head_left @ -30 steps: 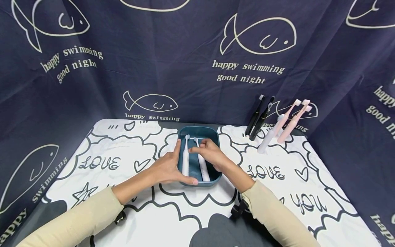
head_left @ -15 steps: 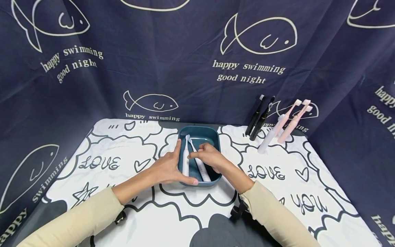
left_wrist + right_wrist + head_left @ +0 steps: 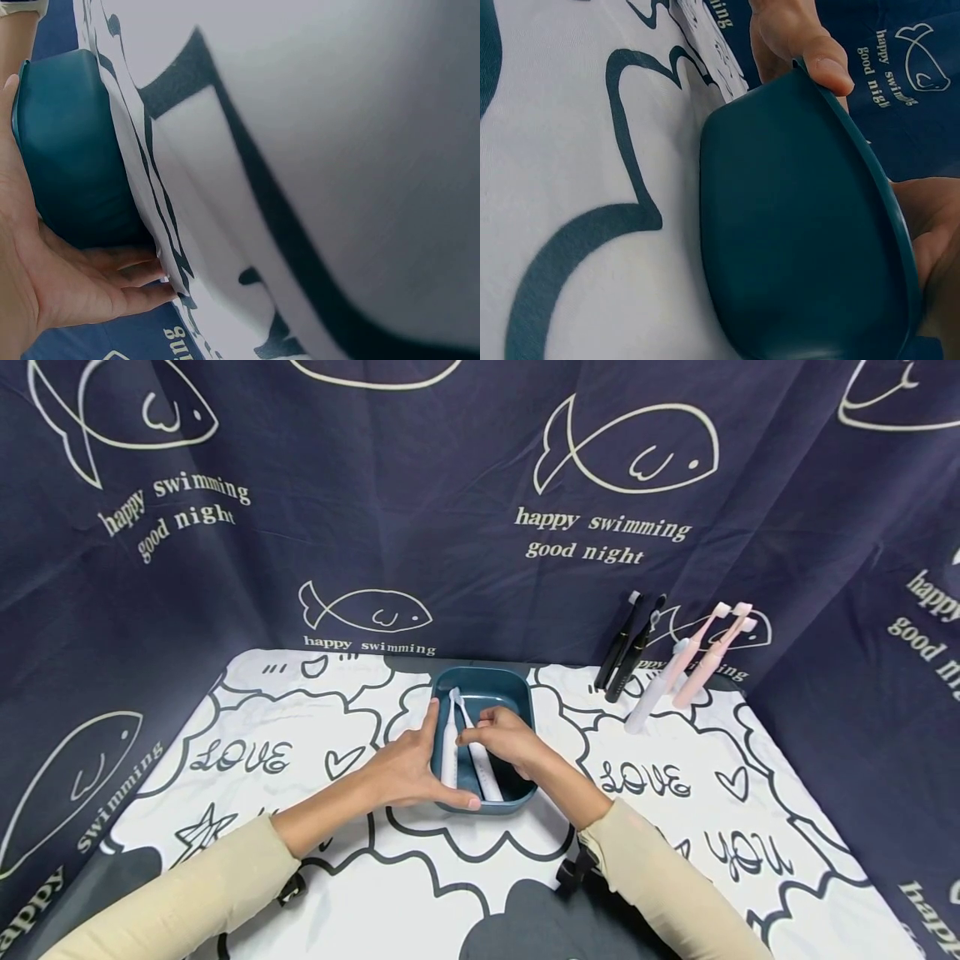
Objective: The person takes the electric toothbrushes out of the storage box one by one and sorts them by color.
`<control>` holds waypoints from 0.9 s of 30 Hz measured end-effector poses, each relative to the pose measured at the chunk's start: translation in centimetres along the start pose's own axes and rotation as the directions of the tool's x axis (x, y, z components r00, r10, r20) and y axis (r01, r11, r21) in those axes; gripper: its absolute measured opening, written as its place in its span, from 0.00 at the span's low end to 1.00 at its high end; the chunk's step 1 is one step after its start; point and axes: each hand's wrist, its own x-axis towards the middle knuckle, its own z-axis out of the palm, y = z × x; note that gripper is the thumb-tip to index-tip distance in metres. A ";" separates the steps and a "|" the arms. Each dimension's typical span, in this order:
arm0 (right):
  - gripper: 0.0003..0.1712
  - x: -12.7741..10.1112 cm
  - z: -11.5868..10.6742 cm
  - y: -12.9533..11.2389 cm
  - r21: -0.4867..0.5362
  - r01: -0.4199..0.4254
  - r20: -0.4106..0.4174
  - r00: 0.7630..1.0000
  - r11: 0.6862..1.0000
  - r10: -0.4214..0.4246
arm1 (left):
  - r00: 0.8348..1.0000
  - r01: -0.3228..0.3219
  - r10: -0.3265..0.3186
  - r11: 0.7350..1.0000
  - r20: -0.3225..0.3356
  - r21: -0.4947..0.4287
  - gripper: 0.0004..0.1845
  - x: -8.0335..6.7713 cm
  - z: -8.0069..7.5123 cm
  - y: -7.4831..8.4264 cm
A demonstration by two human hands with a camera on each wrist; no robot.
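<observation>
A dark teal rectangular box (image 3: 482, 672) stands on the cloth in front of me. My left hand (image 3: 412, 767) holds it by the left side, the thumb over the front rim and the fingers along the outer wall, as the left wrist view also shows. Two white electric toothbrushes lie inside, heads toward the back. One toothbrush (image 3: 450, 758) runs along the left wall. Reaching in from the right, my right hand (image 3: 512, 742) pinches the other toothbrush (image 3: 487, 779), which slants so its head meets the first one's. In the right wrist view the box wall (image 3: 795, 217) hides most of this hand.
At the back right several electric toothbrushes stand upright: black ones (image 3: 633, 656), a white one (image 3: 651, 697) and pink ones (image 3: 708, 668). A white cloth (image 3: 300, 727) with black drawings covers the table. Navy curtains (image 3: 480, 527) hang behind and at the sides.
The right-hand toothbrush has moved left in my right hand: first its head swung over beside the other's, then its handle end shifted left. My left hand has stayed on the box.
</observation>
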 end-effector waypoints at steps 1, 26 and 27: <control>0.37 0.0 0.0 0.0 -0.015 0.011 0.003 1.000 1.000 -0.011 | 1.000 -0.001 0.001 1.000 0.000 -0.001 0.93 0.0 0.0 0.0; 0.14 0.5 0.0 0.2 -0.105 0.026 0.022 0.999 0.994 -0.024 | 1.000 -0.002 0.002 1.000 -0.018 0.010 0.94 0.2 0.2 -0.1; 0.12 0.5 0.0 0.2 -0.116 0.023 0.012 1.000 0.993 -0.022 | 1.000 0.000 0.000 1.000 -0.017 0.011 0.94 0.2 0.2 -0.1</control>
